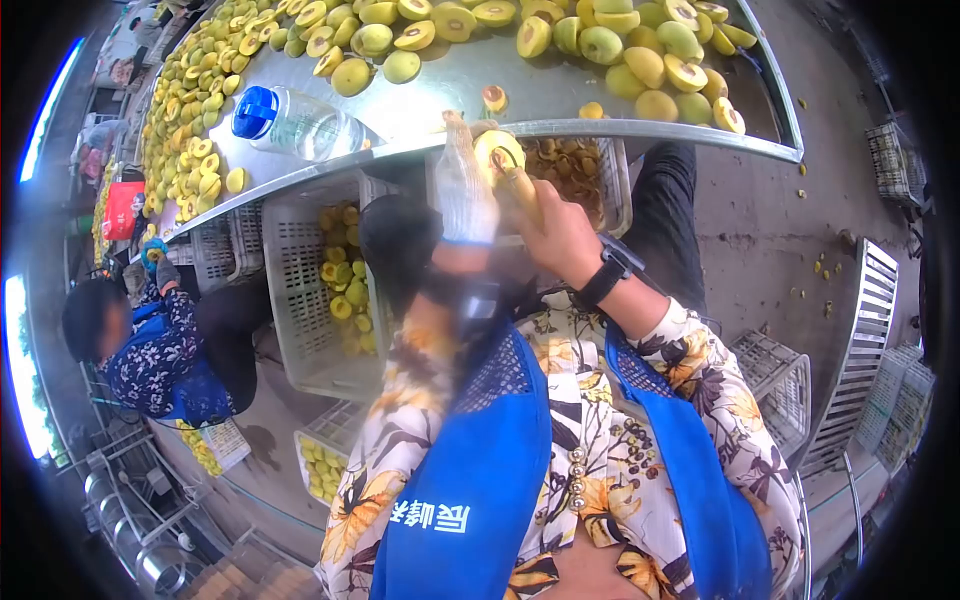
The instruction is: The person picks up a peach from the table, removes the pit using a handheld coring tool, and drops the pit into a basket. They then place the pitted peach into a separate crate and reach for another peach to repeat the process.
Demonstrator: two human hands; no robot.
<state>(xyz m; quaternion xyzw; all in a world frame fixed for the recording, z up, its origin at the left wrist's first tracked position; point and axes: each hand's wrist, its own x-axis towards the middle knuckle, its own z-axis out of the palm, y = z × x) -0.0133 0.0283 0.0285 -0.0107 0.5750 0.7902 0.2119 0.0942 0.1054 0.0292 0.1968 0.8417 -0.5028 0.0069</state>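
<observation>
My left hand (466,195), in a white knit glove, grips a halved yellow peach (494,150) with its cut face turned up. My right hand (560,232) is bare, with a black watch on the wrist, and closes around the short handle of a pitting tool (518,188). The tool's thin curved metal end is at the middle of the cut face. Both hands are just over the near edge of the metal table (420,115). A small peach piece with a reddish centre (494,98) lies on the table beyond them.
Many whole and halved peaches (375,40) cover the table's far side and left. A clear bottle with a blue cap (305,125) lies at its edge. Below stand a crate of scraps (615,190) and a white crate of peach halves (300,300). A co-worker (160,345) sits at left.
</observation>
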